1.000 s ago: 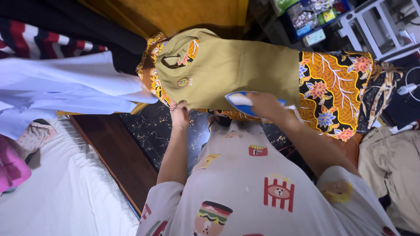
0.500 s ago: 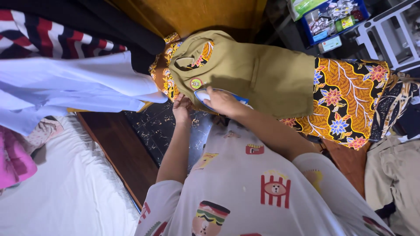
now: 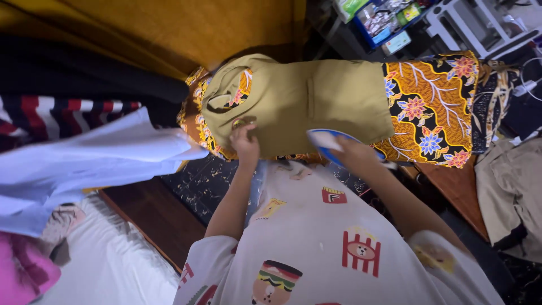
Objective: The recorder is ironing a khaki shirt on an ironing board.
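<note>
Head view shows your left hand (image 3: pixel 246 137) pinching the olive shirt (image 3: pixel 299 99) at its collar end while your right hand (image 3: pixel 349 152) grips the iron (image 3: pixel 327 142) at the near hem, the shirt's long axis running left-right on the batik-covered board (image 3: pixel 429 107).

The ironing surface is covered with an orange floral batik cloth (image 3: pixel 429 107). An olive-green shirt (image 3: pixel 299 96) lies flat directly on that cloth, covering its left part. A blue-and-white iron (image 3: pixel 327 144) rests at the shirt's near edge.
</note>
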